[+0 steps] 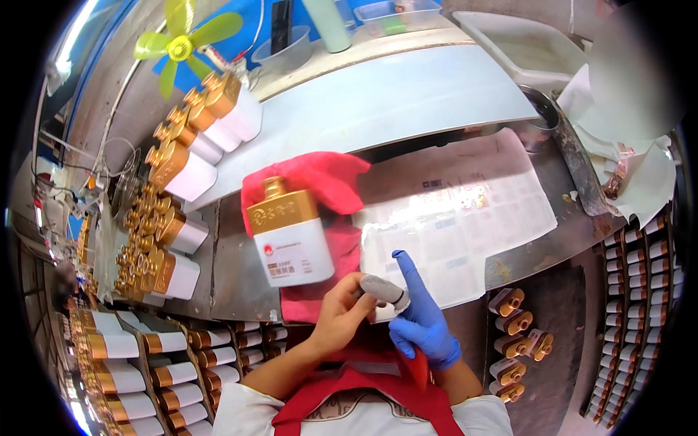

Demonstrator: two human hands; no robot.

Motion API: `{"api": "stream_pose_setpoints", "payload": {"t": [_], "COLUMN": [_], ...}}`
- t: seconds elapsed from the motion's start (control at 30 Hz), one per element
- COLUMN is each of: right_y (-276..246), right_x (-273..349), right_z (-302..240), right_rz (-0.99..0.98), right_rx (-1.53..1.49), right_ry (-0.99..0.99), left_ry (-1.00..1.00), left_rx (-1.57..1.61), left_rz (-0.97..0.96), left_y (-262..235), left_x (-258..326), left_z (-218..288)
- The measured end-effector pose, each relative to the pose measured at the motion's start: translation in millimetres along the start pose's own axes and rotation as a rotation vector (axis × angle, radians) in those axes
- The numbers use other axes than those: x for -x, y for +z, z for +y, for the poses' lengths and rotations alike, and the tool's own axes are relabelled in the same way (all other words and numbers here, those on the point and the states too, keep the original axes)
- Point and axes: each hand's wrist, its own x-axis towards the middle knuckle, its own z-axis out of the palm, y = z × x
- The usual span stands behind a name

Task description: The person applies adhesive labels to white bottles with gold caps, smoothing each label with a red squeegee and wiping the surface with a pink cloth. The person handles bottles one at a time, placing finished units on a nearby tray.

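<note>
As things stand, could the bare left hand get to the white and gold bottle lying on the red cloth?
Probably yes. The left hand sits just below the bottle on the red cloth, with nothing between them. But it is pinching a small grey object together with the gloved right hand.

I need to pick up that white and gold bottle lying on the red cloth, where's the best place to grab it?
Grip the bottle across its flat white body, coming from above with fingers on the two long sides. It lies on the red cloth, gold neck pointing away, so the sides look free; the neck seems too narrow.
</note>
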Motion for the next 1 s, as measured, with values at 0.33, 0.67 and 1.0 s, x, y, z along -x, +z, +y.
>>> {"api": "stream_pose_setpoints", "payload": {"t": [0.33,0.67,1.0], "right_y": [-38.3,-6.3,-1.7], "right_x": [13.5,48.8,51.7], "right_z": [-17.5,-36.7,-7.3], "right_rz": [-0.03,0.348,0.218], "right_rx": [-0.336,0.128,-0.342], "right_ry": [0.023,-0.291,-0.358], "left_ry": [0.291,0.033,-0.047], "left_rx": [-0.09,0.301,0.708], "left_rz": [-0.037,-0.25,-0.431], "left_y": [31.3,51.7,25.1], "left_x": [-29.6,-35.5,7.2], "left_z": [-7.1,1.5,15.9]}}
